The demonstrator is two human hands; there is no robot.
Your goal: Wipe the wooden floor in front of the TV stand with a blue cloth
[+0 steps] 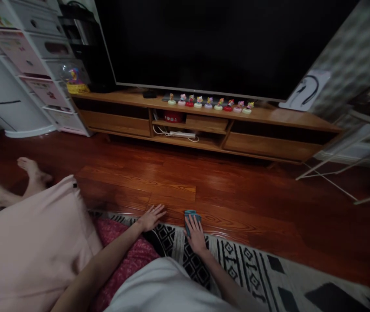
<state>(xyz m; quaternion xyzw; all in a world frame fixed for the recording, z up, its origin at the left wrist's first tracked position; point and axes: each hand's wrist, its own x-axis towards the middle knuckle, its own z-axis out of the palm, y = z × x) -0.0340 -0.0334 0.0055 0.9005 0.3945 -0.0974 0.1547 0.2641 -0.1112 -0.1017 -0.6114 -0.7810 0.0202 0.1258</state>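
Observation:
My right hand [195, 233] lies palm down with its fingers stretched out over a small stack of teal cards [190, 212], which sits on the rug's far edge and the wooden floor. The hand covers most of the stack; only its far and side edges show. To the left, my left hand [152, 217] is open with its fingers spread, near my bent knee and the rug's edge. Nothing is in it. Whether it touches the floor I cannot tell. Below both hands runs a black-and-white patterned rug [215, 255].
A pink pillow [31, 242] lies at my left, with another person's bare feet [31, 171] beyond it. Ahead stands a wooden TV cabinet [116, 121] bearing several small figurines [198, 102] and a large TV [204, 43]. At right is a white-legged rack [328, 167].

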